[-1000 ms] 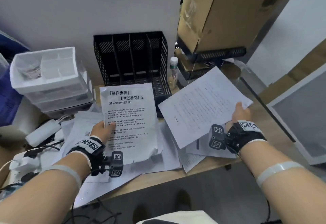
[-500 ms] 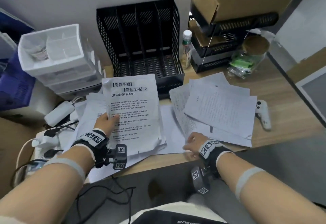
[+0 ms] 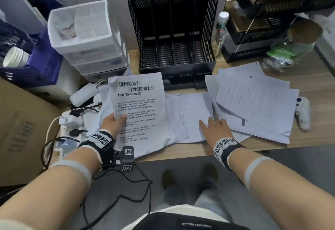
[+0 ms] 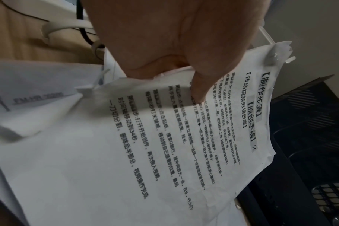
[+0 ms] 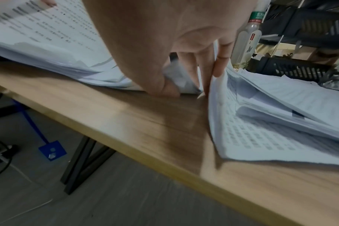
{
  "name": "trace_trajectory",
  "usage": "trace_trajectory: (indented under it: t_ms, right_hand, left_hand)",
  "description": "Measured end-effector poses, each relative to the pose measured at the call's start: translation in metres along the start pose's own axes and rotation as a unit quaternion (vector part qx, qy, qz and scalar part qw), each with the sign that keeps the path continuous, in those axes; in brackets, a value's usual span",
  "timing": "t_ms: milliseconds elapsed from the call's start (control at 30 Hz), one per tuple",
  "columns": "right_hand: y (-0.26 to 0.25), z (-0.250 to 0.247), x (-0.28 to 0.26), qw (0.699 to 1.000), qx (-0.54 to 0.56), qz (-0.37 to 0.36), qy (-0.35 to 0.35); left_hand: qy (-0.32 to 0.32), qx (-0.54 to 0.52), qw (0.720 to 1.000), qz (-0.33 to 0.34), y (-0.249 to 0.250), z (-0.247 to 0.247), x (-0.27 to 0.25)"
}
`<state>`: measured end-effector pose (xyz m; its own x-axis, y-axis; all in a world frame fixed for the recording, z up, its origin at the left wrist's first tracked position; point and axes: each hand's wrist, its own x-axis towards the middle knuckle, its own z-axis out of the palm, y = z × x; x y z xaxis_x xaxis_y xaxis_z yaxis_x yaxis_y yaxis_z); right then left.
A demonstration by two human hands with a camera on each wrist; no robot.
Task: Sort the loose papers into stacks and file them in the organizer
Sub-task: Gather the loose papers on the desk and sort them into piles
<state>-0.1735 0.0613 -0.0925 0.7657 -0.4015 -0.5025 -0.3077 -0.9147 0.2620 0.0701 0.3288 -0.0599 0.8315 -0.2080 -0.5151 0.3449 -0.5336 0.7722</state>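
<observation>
Our left hand (image 3: 116,122) pinches the printed stack (image 3: 139,113) at its left side, near the worktop's (image 3: 308,137) front edge. Our right hand (image 3: 214,130), fingers spread flat, presses loose papers (image 3: 192,117) beside it. The black organizer (image 3: 174,35) stands empty at the back edge.

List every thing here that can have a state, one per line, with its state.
printed stack: lifted at an angle, gripped.
left hand: thumb on top of the printed stack, pinching it.
right hand: fingers spread flat on the middle sheets.
right pile: fanned, untidy, lying on the desk.
organizer: upright, slots empty.
bottle: upright, capped.
</observation>
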Motion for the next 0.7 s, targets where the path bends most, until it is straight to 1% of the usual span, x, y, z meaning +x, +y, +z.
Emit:
trace_trajectory:
  t_ms: [100,167,233,267,300,333,400,433,467,500,567,633,667,700]
  right_hand:
    - [-0.003,-0.01,-0.001,1.0,0.022,0.004,0.014]
    - [-0.001,-0.022,-0.002,0.998,0.066,-0.001,0.012]
    - [0.008,-0.039,-0.006,0.993,0.114,0.005,0.038]
    - [0.013,-0.046,-0.006,0.986,0.153,0.012,0.067]
    - [0.021,-0.058,-0.007,0.973,0.202,0.02,0.109]
    - [0.029,-0.07,-0.008,0.951,0.266,0.021,0.158]
    - [0.044,-0.097,-0.011,0.878,0.398,-0.003,0.266]
    - [0.053,-0.112,-0.015,0.842,0.436,-0.009,0.316]
    - [0.063,-0.124,-0.017,0.817,0.449,-0.008,0.362]
    - [0.072,-0.133,-0.02,0.801,0.442,-0.002,0.403]
    - [0.09,-0.145,-0.028,0.784,0.415,0.019,0.461]
    - [0.106,-0.143,-0.035,0.779,0.388,0.052,0.49]
    - [0.113,-0.137,-0.038,0.782,0.389,0.079,0.481]
    - [0.118,-0.128,-0.04,0.791,0.39,0.118,0.455]
  left_hand:
    - [-0.002,0.011,1.0,0.004,0.001,-0.007,-0.005]
    - [0.007,0.013,1.0,0.004,0.0,-0.012,-0.005]
    - [0.012,0.013,1.0,0.01,0.004,-0.016,-0.007]
    - [0.019,0.014,1.0,0.01,0.003,-0.017,-0.004]
    - [0.024,0.01,1.0,0.01,0.005,-0.018,-0.004]
    - [0.026,0.003,1.0,0.013,0.007,-0.019,-0.004]
    - [0.026,-0.005,1.0,0.016,0.01,-0.019,-0.001]
    - [0.02,-0.017,0.999,0.02,0.014,-0.019,0.0]
    - [0.016,-0.025,0.999,0.026,0.014,-0.018,0.002]
    - [0.012,-0.025,0.999,0.033,0.016,-0.017,0.003]
    - [0.011,-0.015,0.999,0.041,0.019,-0.015,0.003]
    - [0.01,-0.009,0.999,0.044,0.02,-0.011,0.003]
    - [0.008,-0.011,0.999,0.046,0.018,-0.009,0.005]
    - [0.005,-0.015,0.999,0.05,0.017,-0.006,0.007]
